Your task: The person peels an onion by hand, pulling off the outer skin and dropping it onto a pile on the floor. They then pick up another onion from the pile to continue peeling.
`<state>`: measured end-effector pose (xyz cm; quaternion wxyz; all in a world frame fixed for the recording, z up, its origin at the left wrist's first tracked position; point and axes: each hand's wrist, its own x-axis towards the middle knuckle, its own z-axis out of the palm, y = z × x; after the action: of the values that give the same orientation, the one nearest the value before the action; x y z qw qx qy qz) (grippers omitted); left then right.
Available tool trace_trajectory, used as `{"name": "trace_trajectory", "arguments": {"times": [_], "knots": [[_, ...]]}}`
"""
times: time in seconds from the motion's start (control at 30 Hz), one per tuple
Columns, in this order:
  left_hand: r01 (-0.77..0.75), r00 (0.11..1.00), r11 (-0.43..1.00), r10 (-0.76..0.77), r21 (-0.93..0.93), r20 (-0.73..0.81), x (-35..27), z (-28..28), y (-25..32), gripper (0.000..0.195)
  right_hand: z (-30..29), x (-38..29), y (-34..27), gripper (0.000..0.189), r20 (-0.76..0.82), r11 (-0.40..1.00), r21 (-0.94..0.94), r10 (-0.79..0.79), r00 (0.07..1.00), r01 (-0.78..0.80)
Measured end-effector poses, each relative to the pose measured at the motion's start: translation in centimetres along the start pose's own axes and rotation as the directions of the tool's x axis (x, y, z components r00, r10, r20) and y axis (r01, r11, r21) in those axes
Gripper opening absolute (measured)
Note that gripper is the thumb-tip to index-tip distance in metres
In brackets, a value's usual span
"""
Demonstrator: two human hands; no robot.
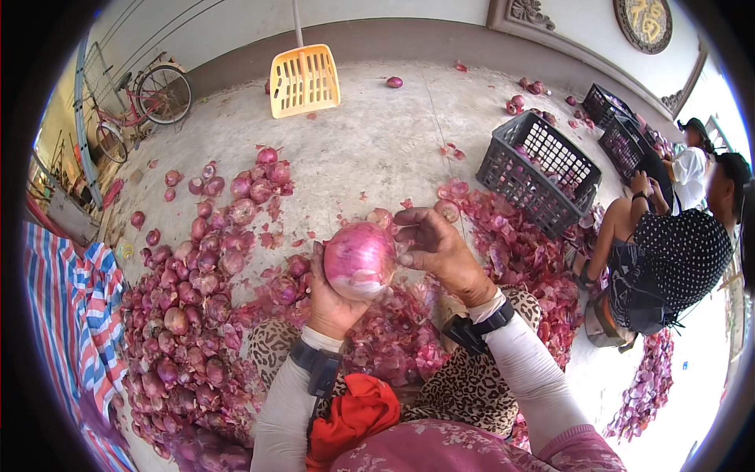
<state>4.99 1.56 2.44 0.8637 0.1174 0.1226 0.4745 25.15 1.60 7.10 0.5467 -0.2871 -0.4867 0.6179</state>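
A large red onion (358,259) rests in my left hand (334,304), held up over my lap. Its upper side is smooth and shiny, and paler skin shows at the lower end. My right hand (442,251) is just right of the onion, thumb and fingers apart, with nothing seen between them; whether a fingertip touches the onion I cannot tell. Below both hands lies a heap of loose onion skins (395,336). To the left spreads a big pile of red onions (189,330), many with dry, flaking skin.
A black plastic crate (540,171) with onions in it stands to the right, amid more skins (519,253). Beyond it a seated person (672,253) works near other crates (622,144). A yellow slotted shovel (305,82) leans on the wall. Striped sheeting (74,318) lies left.
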Motion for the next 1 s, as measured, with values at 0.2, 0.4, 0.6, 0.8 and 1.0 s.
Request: {"name": "trace_trajectory", "arguments": {"times": [0.2, 0.4, 0.6, 0.8, 1.0], "knots": [[0.018, 1.000, 1.000, -0.018, 0.005, 0.019, 0.1, -0.5, -0.2, 0.083, 0.1, 0.0, 0.1, 0.044, 0.057, 0.973, -0.225, 0.067, 0.996, -0.052], [-0.031, 1.000, 0.999, 0.031, 0.045, -0.003, 0.3, -0.8, -0.1, 0.080, -0.4, 0.1, 1.8, 0.033, 0.075, 0.980, -0.192, -0.046, 0.996, 0.060], [-0.025, 1.000, 0.999, 0.025, 0.043, -0.002, 0.3, -0.8, -0.2, 0.080, -0.4, 0.0, 2.0, 0.023, 0.076, 0.984, -0.166, -0.049, 0.996, 0.061], [-0.039, 0.996, 0.997, 0.044, 0.062, -0.081, 0.1, -0.5, -0.5, 0.082, -1.2, -0.2, 2.0, 0.014, 0.109, 0.976, -0.202, -0.065, 0.992, 0.086], [-0.036, 0.986, 0.999, 0.036, 0.001, -0.160, 0.4, 0.2, -0.2, 0.076, 0.0, -0.4, 1.5, 0.029, 0.031, 0.980, -0.167, -0.108, 0.994, 0.112]]}}
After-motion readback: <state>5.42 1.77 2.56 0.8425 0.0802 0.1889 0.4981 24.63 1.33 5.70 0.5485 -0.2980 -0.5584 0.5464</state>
